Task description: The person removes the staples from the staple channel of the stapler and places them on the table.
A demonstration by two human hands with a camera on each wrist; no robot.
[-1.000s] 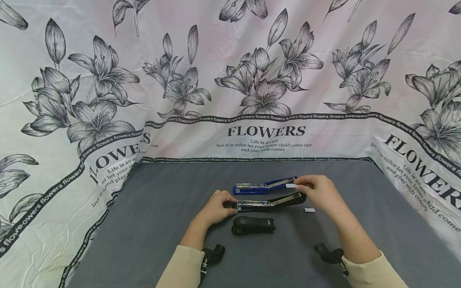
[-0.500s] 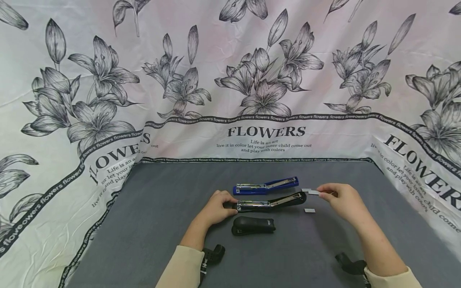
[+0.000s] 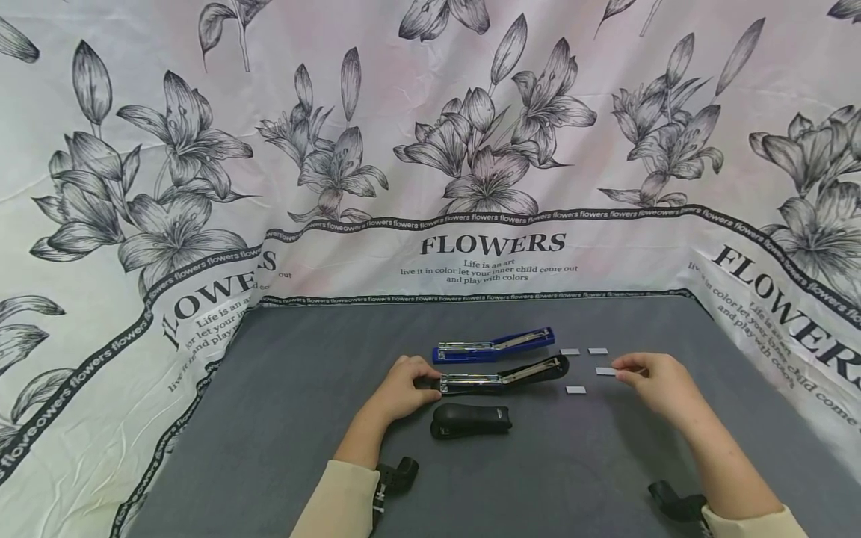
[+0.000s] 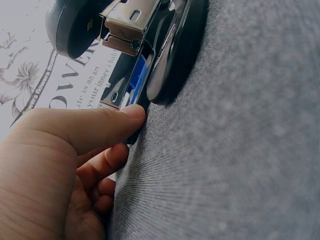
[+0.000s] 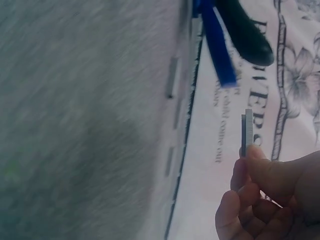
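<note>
My left hand [image 3: 403, 385] pinches the rear end of the opened black stapler [image 3: 471, 384], whose magazine lies bare and whose upper arm slopes up to the right. In the left wrist view, the thumb and fingers of that hand [image 4: 75, 140] grip the stapler's base at the grey cloth. Further right, my right hand [image 3: 662, 387] pinches a small staple strip [image 3: 605, 371] between thumb and fingertips; the right wrist view shows this strip [image 5: 248, 127] upright. Three more strips lie about: one [image 3: 569, 351] by the blue stapler, another [image 3: 598, 350] beside it, a third [image 3: 575, 389] nearer.
Behind the held stapler lies an opened blue stapler [image 3: 464, 351]. A closed black stapler [image 3: 471, 421] lies in front. Grey cloth [image 3: 282, 418] covers the table, with a flower-printed curtain [image 3: 498, 258] along its back and sides.
My right hand has moved right and slightly nearer, away from the blue stapler's end, with a staple strip in its fingers. Two strips on the cloth have come into view. The left hand keeps its hold.
</note>
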